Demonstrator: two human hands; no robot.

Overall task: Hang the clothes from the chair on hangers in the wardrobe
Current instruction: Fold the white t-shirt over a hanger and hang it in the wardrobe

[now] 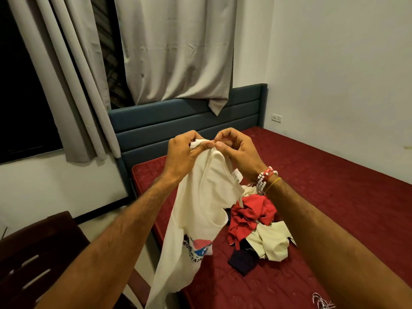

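early stage: left hand (182,148) and right hand (236,148) both pinch the cream t-shirt (200,210) up over the bed (334,197); clothes pile (256,228) unhung, no hanger or wardrobe visible.

Shirt (200,210): showing as soft matt cream cloth, creasing loosely. Clothes pile (252,215): reading as matt cloth too, crumpling. Mattress (323,197): wearing dull red quilted fabric, stitched swirls showing. Headboard (178,117): looking padded and smooth, giving off a faint sheen. Curtains (178,52): hanging as smooth matt grey cloth. Chair (38,253): showing dark wood, slightly glossy. Bracelet beads (262,181): shining, plastic-looking.
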